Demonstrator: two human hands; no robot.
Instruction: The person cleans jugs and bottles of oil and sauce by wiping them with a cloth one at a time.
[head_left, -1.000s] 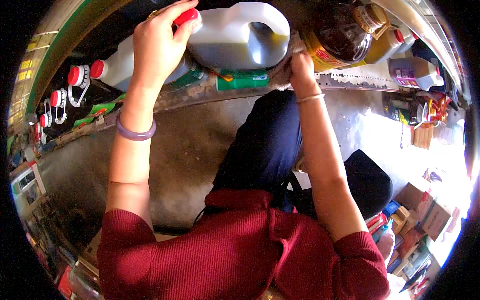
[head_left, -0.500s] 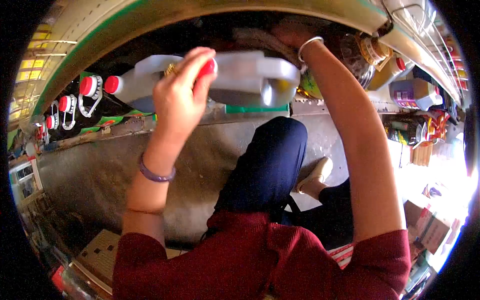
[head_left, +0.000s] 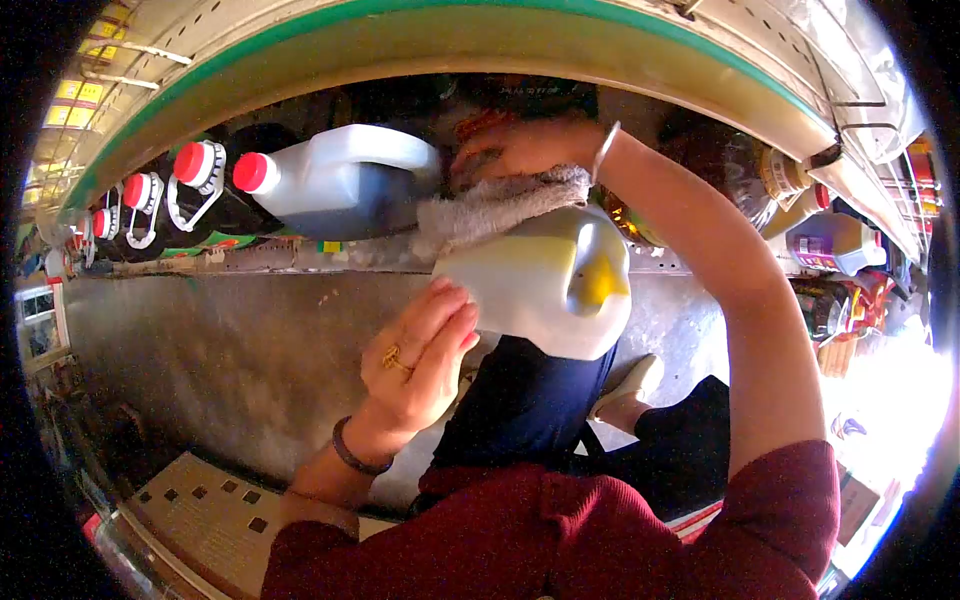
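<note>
My left hand (head_left: 415, 360) is closed around the neck end of a translucent white plastic jug (head_left: 530, 285), hiding its cap. The jug lies tilted on its side in front of the shelf edge, above my knee, its moulded handle toward the right. My right hand (head_left: 530, 150) reaches into the dark shelf, with a fluffy grey rag (head_left: 495, 210) in its grip; the rag hangs down over the jug's upper side. Just left of the rag, a second jug with a red cap (head_left: 340, 185) and dark liquid stands on the shelf.
Dark bottles with red caps and white carry loops (head_left: 195, 185) line the shelf at left. An upper shelf edge (head_left: 480, 35) curves overhead. More bottles and a purple-labelled jug (head_left: 835, 243) sit at right. A cardboard box (head_left: 215, 510) lies at lower left.
My left hand has brought the white jug down and toward me, out past the shelf edge. My right hand has drawn the rag nearer, against the jug.
</note>
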